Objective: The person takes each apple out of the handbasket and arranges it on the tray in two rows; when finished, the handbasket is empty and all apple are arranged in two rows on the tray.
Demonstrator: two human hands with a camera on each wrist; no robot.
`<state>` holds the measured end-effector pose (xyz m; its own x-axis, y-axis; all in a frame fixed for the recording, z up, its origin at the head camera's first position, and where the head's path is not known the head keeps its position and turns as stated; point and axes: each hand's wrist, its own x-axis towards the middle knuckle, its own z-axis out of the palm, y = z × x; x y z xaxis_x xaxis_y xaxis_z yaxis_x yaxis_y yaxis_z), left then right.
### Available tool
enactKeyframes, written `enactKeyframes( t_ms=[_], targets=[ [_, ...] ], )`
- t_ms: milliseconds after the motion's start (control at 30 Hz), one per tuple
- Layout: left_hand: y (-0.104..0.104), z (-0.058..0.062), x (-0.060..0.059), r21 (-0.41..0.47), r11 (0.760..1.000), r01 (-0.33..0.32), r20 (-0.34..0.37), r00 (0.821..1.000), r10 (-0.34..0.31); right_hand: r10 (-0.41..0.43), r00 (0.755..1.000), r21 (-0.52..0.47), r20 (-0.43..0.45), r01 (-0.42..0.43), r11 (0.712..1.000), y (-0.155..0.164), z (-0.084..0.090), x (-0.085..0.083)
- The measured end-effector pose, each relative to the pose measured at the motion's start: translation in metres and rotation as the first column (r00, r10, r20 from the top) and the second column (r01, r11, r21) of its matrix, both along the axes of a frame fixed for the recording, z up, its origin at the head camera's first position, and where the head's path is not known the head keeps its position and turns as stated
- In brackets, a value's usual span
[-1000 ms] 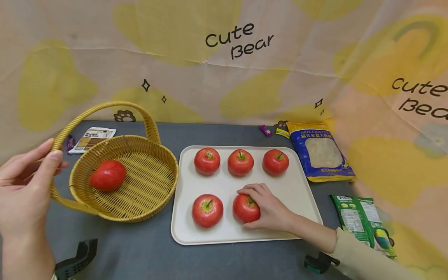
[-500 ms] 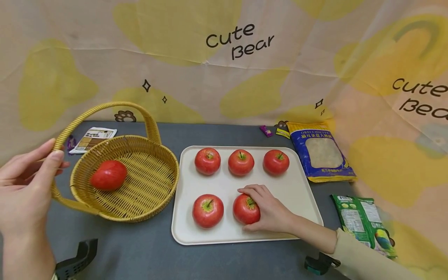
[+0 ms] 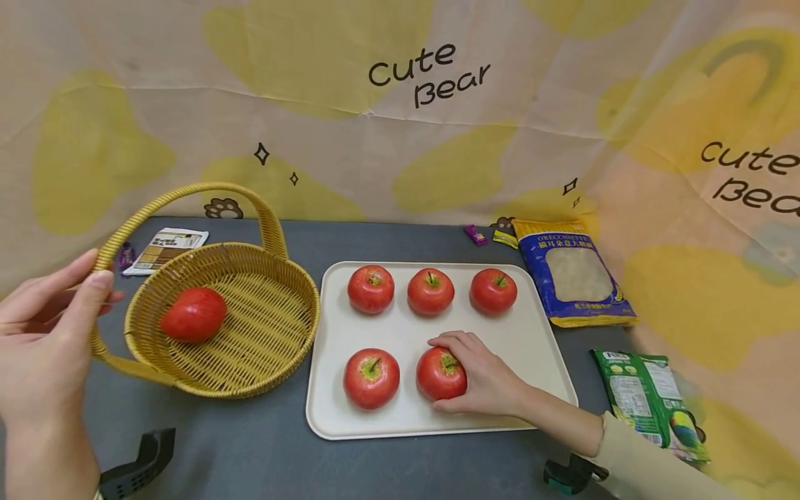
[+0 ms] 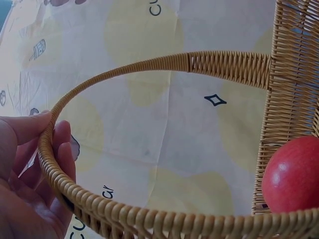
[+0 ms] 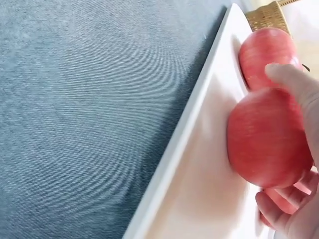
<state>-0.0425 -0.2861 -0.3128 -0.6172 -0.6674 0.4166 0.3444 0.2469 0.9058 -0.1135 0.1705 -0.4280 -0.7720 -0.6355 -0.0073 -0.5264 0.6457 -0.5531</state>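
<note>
My left hand (image 3: pixel 50 326) grips the handle (image 3: pixel 206 186) of a yellow wicker basket (image 3: pixel 269 378), thumb on one side and fingers behind it. One red fruit (image 3: pixel 194 314) lies in the basket, towards its left side. On the white tray (image 3: pixel 531 361) sit several red apples: three along the back row, and in front a left apple (image 3: pixel 371 379) and a right apple (image 3: pixel 440 375). My right hand (image 3: pixel 484 378) holds that right apple, fingers over its far side and thumb at its near side. The right wrist view shows this apple (image 5: pixel 266 139) close to the tray's surface.
Right of the tray lie a blue and yellow pasta bag (image 3: pixel 571 274) and a green packet (image 3: pixel 650 399). Two small wrapped sweets, one purple (image 3: pixel 475 234), one yellow (image 3: pixel 505 238), are behind it. A white and brown packet (image 3: pixel 167 248) lies behind the basket. Printed cloth (image 3: pixel 350 160) hangs at the back.
Almost nothing differs. My right hand stays on the front right apple and has shifted very slightly; my left hand and the basket hold their place.
</note>
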Motion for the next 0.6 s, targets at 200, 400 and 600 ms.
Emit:
enactKeyframes(
  t_ms=[200,400,600],
  targets=[
    [-0.001,-0.001,0.002,-0.023,1.000,-0.007,0.006,1.000,0.007,-0.011,1.000,-0.026,-0.022,0.010,1.000,-0.009,0.009,-0.007],
    [-0.001,0.001,0.004,-0.055,0.998,-0.042,0.051,0.998,0.045,0.042,0.994,-0.070,-0.096,-0.049,0.996,-0.028,0.020,-0.023],
    [0.002,0.001,0.001,0.096,0.992,0.077,-0.136,0.989,-0.064,0.121,0.981,-0.114,-0.155,-0.139,0.984,-0.053,0.030,-0.039]
  ],
)
